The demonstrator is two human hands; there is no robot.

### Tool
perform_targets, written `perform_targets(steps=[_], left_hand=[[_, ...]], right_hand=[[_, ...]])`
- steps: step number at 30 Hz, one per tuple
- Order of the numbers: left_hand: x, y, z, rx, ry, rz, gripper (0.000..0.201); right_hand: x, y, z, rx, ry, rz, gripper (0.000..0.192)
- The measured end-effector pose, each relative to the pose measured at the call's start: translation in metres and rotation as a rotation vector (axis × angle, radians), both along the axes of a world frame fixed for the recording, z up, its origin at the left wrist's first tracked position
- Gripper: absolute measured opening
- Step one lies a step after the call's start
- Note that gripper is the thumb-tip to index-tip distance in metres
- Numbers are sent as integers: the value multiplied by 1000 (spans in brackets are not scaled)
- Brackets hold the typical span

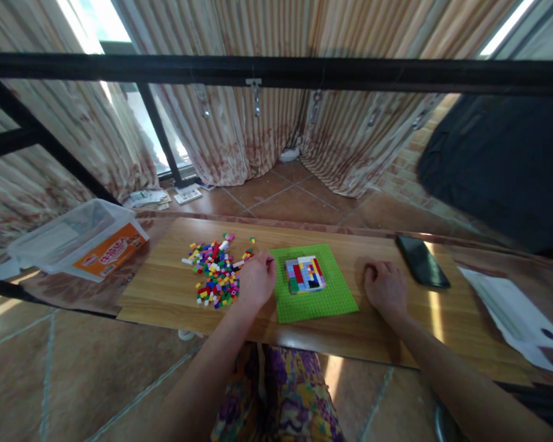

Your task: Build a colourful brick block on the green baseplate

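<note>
A green baseplate (341, 298) lies on the wooden table (156, 279), with a flat multicoloured block of toy bricks (305, 274) built on its middle. Left of it spreads a loose pile of small toy bricks (219, 273) in many colours. My left hand (258, 279) is between the pile and the plate's left edge, its fingers pinched together. Whatever they may hold is too small to make out. To the right of the baseplate my right hand (387, 287) rests on the table with curled fingers, and nothing shows in it.
A dark phone (423, 262) lies on the table beyond my right hand. White paper (516, 307) sits at the table's right end. At the left stands a clear plastic box (78, 236) with an orange label. A black metal bar (276, 72) crosses in front of striped curtains (258, 135).
</note>
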State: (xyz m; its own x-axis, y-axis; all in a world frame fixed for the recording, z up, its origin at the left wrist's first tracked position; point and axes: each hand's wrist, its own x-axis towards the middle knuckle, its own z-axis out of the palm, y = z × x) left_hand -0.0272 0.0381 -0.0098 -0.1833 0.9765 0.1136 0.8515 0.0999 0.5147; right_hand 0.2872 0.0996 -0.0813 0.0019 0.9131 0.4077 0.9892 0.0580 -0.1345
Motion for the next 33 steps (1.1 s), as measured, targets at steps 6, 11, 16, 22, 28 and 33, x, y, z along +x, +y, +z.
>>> perform_targets(steps=[6,11,16,22,28,33], left_hand=[[34,-20,0,67,-417,-161,22],[53,-21,-3,76,-267,-251,20],[64,-19,-9,159,-210,-245,15],[72,-16,-14,130,-246,-98,12],[73,-14,-12,105,-258,-57,11],[74,-15,-10,105,-196,-81,12]], right_hand=[[-1,0,0,-16,-3,-25,29],[0,1,0,-15,11,-14,29],[-1,1,2,-27,36,0,29],[-2,0,2,-28,54,-1,29],[-2,1,2,-27,49,2,28],[-2,1,2,-27,46,-6,28]])
